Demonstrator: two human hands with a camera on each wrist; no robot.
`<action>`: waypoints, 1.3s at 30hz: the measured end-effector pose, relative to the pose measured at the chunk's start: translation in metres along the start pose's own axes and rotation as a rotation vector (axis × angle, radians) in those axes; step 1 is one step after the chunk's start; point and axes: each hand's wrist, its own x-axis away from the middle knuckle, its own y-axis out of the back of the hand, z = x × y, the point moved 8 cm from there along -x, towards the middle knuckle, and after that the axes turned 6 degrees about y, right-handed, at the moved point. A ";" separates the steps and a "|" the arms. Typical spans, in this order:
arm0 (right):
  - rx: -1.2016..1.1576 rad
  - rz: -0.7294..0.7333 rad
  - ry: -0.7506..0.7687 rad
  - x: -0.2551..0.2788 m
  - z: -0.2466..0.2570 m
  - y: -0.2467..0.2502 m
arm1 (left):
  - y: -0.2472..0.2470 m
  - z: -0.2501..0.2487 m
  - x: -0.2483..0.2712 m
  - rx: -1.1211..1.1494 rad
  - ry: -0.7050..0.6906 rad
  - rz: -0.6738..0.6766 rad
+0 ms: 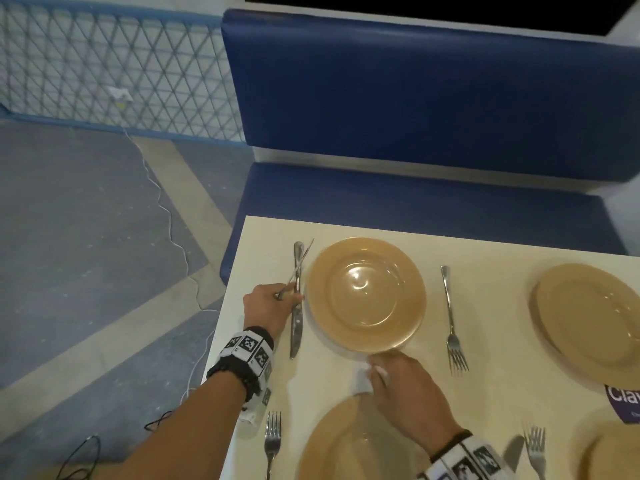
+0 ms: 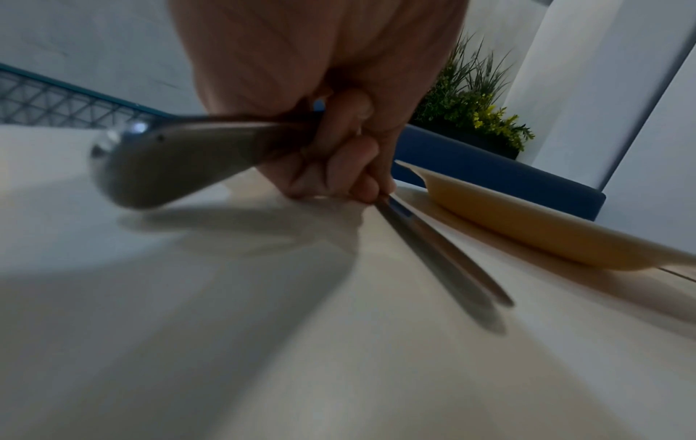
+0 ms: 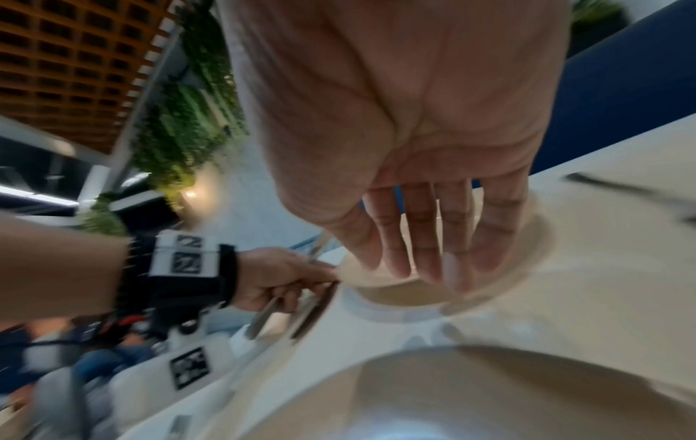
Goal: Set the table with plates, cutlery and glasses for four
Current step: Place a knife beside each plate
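My left hand (image 1: 266, 303) holds a narrow grip on two stiff, slick knives (image 1: 296, 306) mid-handle beside the plate (image 1: 366, 294); my right hand (image 1: 408, 393) hovers slack.

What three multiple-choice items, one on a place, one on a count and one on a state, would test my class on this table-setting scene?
1. Where does the knife lie?
A. On the far plate
B. On the table just left of the far plate
C. On the bench

2. How many forks show in the head view?
A. One
B. Two
C. Three

3. What is the right hand doing?
A. Gripping a fork
B. Fingers straight, holding nothing
C. Lifting a plate

Answers:
1. B: it lies on the table beside the left rim of the far plate, under the left hand.
2. C: one right of the far plate, one at the near left, one at the near right.
3. B: the right wrist view shows straight fingers above the plate's near rim.
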 end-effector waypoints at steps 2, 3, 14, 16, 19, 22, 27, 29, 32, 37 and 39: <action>0.062 0.030 -0.019 -0.009 0.027 -0.001 | 0.004 0.000 -0.001 0.018 -0.004 -0.014; 0.102 0.045 -0.019 -0.013 0.039 0.000 | 0.007 -0.001 -0.003 0.022 -0.010 -0.018; 0.282 -0.050 0.038 -0.063 0.019 -0.017 | -0.003 -0.018 -0.013 -0.086 -0.086 0.095; 0.307 -0.013 0.035 -0.058 -0.002 -0.024 | -0.007 -0.017 -0.013 -0.096 -0.095 0.118; 0.363 -0.020 0.010 -0.043 -0.018 -0.032 | -0.007 -0.015 -0.017 -0.117 -0.090 0.118; 0.360 -0.053 0.011 -0.033 -0.024 -0.035 | -0.005 -0.017 -0.019 -0.143 -0.101 0.120; 0.359 -0.042 0.006 -0.035 -0.024 -0.034 | -0.005 -0.021 -0.017 -0.184 -0.126 0.141; 0.358 -0.033 0.003 -0.035 -0.024 -0.034 | -0.005 -0.022 -0.016 -0.174 -0.133 0.141; 0.361 -0.014 -0.002 -0.034 -0.024 -0.035 | -0.004 -0.021 -0.016 -0.164 -0.142 0.134; 0.318 -0.031 0.004 -0.032 -0.020 -0.029 | -0.002 -0.021 -0.015 -0.138 -0.133 0.134; 0.284 -0.064 0.003 -0.032 -0.018 -0.024 | -0.002 -0.021 -0.015 -0.134 -0.136 0.136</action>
